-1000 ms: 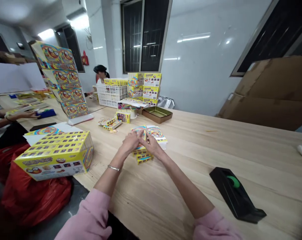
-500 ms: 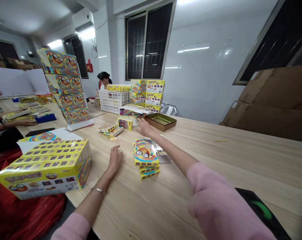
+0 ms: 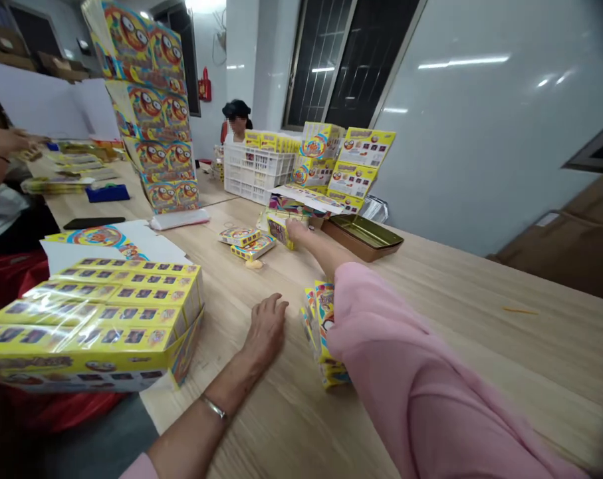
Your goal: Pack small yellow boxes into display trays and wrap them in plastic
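Note:
My left hand (image 3: 267, 324) lies on the wooden table, empty, its fingers loosely spread. My right hand (image 3: 298, 231) is stretched far forward, right beside a small yellow box (image 3: 280, 231) standing on edge. Its fingers are partly hidden, and I cannot tell whether they grip anything. Left of that box, two small yellow boxes (image 3: 251, 246) lie flat and overlapping, with a small pale piece (image 3: 254, 264) in front of them. A leaning stack of small yellow boxes (image 3: 324, 319) stands between my arms, partly covered by my right sleeve.
A large pack of yellow boxes (image 3: 102, 319) sits at the left, before a tall tower of cartons (image 3: 156, 106). A white crate (image 3: 256, 173), more stacked cartons (image 3: 354, 166) and a gold-lined tray (image 3: 365, 239) stand at the back. A person (image 3: 237, 123) is behind the crate.
My view has tilted down and moved closer. My right hand has reached further forward, onto the spot beside the standing box where a white round thing showed. My left hand stays on the table.

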A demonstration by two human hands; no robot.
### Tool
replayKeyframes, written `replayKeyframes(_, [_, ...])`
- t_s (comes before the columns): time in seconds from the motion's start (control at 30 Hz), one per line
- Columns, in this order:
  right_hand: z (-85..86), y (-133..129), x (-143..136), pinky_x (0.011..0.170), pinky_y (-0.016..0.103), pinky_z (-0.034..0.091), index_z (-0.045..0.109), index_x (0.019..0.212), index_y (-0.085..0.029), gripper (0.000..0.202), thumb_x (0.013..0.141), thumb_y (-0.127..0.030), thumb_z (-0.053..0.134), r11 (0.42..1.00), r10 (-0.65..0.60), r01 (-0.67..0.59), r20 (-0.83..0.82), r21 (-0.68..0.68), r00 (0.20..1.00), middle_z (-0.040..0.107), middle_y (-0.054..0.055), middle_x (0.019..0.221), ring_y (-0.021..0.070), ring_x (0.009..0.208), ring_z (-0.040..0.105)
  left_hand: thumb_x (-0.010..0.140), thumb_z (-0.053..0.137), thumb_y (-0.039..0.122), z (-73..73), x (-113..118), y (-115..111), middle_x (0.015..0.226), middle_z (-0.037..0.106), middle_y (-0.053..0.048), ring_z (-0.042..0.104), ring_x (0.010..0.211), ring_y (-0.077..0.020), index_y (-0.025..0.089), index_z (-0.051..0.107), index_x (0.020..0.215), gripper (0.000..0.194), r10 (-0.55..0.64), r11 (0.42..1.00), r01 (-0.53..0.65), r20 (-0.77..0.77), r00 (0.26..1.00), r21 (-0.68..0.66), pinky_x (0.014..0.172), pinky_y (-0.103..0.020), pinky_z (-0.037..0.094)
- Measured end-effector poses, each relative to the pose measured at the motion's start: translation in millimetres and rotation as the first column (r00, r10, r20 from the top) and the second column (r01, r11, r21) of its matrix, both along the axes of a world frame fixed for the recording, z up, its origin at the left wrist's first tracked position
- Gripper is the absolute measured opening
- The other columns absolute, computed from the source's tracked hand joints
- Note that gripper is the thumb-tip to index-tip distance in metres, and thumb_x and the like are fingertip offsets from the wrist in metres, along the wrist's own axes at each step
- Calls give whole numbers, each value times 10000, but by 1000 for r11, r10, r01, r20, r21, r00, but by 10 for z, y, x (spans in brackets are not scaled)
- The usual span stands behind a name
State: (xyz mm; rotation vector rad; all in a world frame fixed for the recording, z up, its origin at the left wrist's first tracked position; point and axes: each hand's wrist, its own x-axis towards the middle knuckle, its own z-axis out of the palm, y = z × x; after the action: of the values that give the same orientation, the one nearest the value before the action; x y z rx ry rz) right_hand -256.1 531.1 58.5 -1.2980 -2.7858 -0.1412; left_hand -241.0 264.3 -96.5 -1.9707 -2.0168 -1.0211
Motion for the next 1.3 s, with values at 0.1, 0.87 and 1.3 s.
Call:
replayKeyframes(0.1, [243,-141,230,1042,414,429,485,1346,-91,442,934,-248,518,996,36,-35,-14,88,999,491,213,1393,313,1304,476,816,443,-7,92,-29,0,1384,532,-155,508,1263,-294,186,553,1259,495,34,997,-29,62,997,-72,1022,-505,425])
replayKeyframes(0.87, [511,-2191,2333,968,394,501,571,1297,-163,376,1006,-375,464,906,400,-315,-329,282,855,606,145,1223,252,1123,597,926,533,500,256,265,59,1488,468,-161,492,1345,-251,185,329,1487,675,-357,861,493,835,419,121,1134,-462,389])
replayKeyframes(1.3, [-124,-1063,-919,1130,603,284,200,1566,-244,1126,681,-507,844,963,219,-200,91,-183,971,191,228,1620,418,1492,175,734,742,317,150,235,-14,1331,599,-154,476,1333,-347,225,639,1229,514,-551,814,379,790,269,439,1181,-508,325])
